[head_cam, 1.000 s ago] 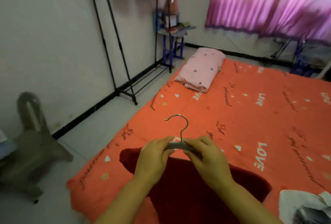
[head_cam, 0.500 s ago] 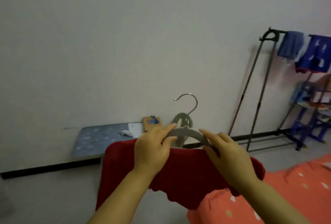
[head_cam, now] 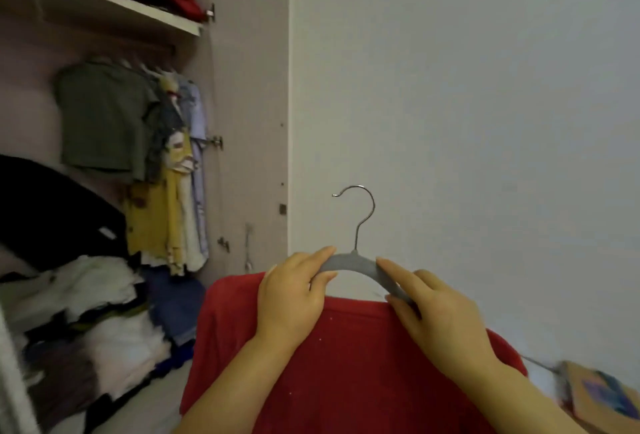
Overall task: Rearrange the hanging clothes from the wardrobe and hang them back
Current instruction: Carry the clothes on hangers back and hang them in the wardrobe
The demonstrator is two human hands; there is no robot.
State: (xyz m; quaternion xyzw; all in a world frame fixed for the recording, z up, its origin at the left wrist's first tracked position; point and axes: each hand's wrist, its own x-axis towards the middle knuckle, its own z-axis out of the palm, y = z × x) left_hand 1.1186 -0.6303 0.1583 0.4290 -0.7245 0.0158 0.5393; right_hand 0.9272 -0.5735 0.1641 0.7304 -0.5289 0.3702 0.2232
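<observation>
our left hand point(head_cam: 294, 298) gripping the grey hanger point(head_cam: 356, 262) on 1 arm, right hand point(head_cam: 438, 315) pinching the other, red top point(head_cam: 346, 364) draped on it, held up in front of us, open wardrobe point(head_cam: 249, 121) off left with hung shirts point(head_cam: 138, 142)

The light is dim, soft and even. The open pale wardrobe point(head_cam: 249, 87) is darker inside, and its hanging clothes point(head_cam: 104, 114) are smeared with blur. The grey plastic hanger with a metal hook point(head_cam: 349, 262) looks sharpest. Straight lines bend near the edges.
</observation>
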